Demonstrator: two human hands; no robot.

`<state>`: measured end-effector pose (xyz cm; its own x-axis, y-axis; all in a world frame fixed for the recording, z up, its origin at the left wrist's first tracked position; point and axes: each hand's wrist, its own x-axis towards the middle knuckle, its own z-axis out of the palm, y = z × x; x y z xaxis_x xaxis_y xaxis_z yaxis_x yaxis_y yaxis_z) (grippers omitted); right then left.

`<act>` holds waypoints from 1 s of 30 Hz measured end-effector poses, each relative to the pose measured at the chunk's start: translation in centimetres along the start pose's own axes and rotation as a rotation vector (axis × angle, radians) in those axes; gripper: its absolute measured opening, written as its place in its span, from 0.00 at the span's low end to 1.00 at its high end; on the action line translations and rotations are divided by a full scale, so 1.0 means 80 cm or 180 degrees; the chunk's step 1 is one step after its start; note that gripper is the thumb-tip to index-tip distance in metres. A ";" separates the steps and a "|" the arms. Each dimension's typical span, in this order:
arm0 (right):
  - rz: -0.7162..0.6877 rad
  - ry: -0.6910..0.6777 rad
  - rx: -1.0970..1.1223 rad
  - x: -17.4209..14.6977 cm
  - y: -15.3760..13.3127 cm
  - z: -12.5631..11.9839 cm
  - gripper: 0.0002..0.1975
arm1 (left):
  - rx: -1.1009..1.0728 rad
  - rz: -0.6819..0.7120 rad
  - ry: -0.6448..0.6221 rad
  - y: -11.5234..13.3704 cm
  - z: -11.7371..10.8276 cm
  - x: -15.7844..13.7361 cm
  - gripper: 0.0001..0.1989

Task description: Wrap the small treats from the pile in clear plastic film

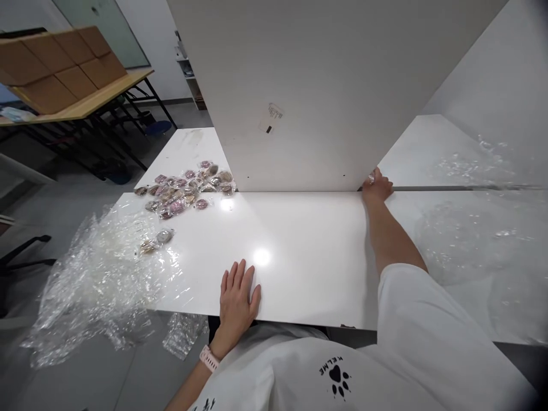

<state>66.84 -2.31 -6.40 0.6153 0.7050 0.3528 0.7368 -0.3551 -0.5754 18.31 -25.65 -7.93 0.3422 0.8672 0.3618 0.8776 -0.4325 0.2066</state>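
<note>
My left hand point(236, 298) lies flat on the near part of the white table point(299, 245), fingers stretched out and holding nothing. My right hand point(377, 186) reaches far forward to the lower right corner of an upright white panel point(308, 74). Its fingers are curled closed, and a bit of shiny clear plastic shows at them, seemingly a small wrapped item point(371, 178) whose kind I cannot make out. Left of the panel, several small round items in clear wrappers point(177, 197), pink, brown and grey, lie in a loose pile. Two more wrapped pieces point(164, 236) sit nearer me.
Crumpled clear plastic bags point(107, 274) cover the table's left end and hang over its edge. More clear plastic point(466, 240) lies on the right. A label point(271, 117) is stuck on the panel. Cardboard boxes point(64, 68) stand on a wooden table point(98, 100) at the back left.
</note>
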 end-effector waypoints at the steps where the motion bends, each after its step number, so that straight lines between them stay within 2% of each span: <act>1: 0.0182 0.0029 -0.0082 -0.005 0.000 0.006 0.27 | -0.0004 -0.0004 0.0001 0.000 0.000 0.000 0.24; 3: 0.0514 0.0260 -0.0199 -0.021 0.000 0.009 0.33 | -0.0037 -0.0033 0.0009 -0.002 0.001 -0.001 0.24; 4: 0.0532 0.0402 -0.0284 -0.035 -0.001 0.005 0.35 | -0.0057 -0.0049 0.0018 -0.003 0.002 -0.002 0.24; 7: 0.0124 0.0737 -0.0638 -0.096 0.000 -0.021 0.32 | -0.0096 -0.0076 0.0050 -0.004 0.005 -0.004 0.24; 9: -0.0166 0.0854 -0.0897 -0.147 0.011 -0.050 0.28 | -0.0110 -0.0080 0.0052 -0.004 0.006 -0.004 0.23; 10: -0.0170 0.0954 -0.1019 -0.171 0.021 -0.066 0.28 | -0.0128 -0.0087 0.0042 -0.004 0.006 -0.004 0.23; 12: 0.0095 0.1181 -0.1202 -0.209 0.048 -0.099 0.29 | -0.0208 -0.0111 0.0028 -0.003 0.006 -0.003 0.23; 15: 0.0993 0.1207 -0.1145 -0.237 0.087 -0.139 0.22 | -0.0415 -0.0192 -0.0033 -0.003 0.006 -0.003 0.22; 17: 0.1261 0.1008 -0.0946 -0.245 0.089 -0.152 0.14 | -0.0601 -0.0279 -0.0100 -0.004 0.003 -0.003 0.22; 18: 0.1177 0.0925 -0.0806 -0.251 0.079 -0.153 0.12 | -0.0733 -0.0334 -0.0142 -0.005 0.000 -0.003 0.21; 21: 0.0404 0.0675 -0.0288 -0.293 0.009 -0.140 0.11 | -0.1515 -0.0646 -0.0317 -0.004 -0.016 0.003 0.20; 23: -0.0105 0.0343 0.0127 -0.341 -0.052 -0.127 0.11 | -0.2513 -0.1085 -0.0545 -0.001 -0.031 0.013 0.21; 25: -0.0665 -0.0159 0.0801 -0.396 -0.108 -0.120 0.10 | -0.3827 -0.1655 -0.0860 0.004 -0.046 0.028 0.25; 27: -0.1104 -0.0904 0.1373 -0.444 -0.145 -0.121 0.10 | -0.5047 -0.2176 -0.1149 0.006 -0.054 0.045 0.29; 29: -0.1311 -0.1831 0.1697 -0.476 -0.162 -0.128 0.11 | -0.5787 -0.2499 -0.1264 0.007 -0.054 0.058 0.28; 30: -0.1270 -0.2244 0.1828 -0.485 -0.163 -0.131 0.17 | -0.5938 -0.2600 -0.1226 0.007 -0.052 0.061 0.26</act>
<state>36.26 -31.50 -4.83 -0.0929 0.9781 0.1860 0.4913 0.2076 -0.8459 19.10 -22.70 -2.29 0.3911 0.8356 -0.3857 -0.4028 0.5322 0.7446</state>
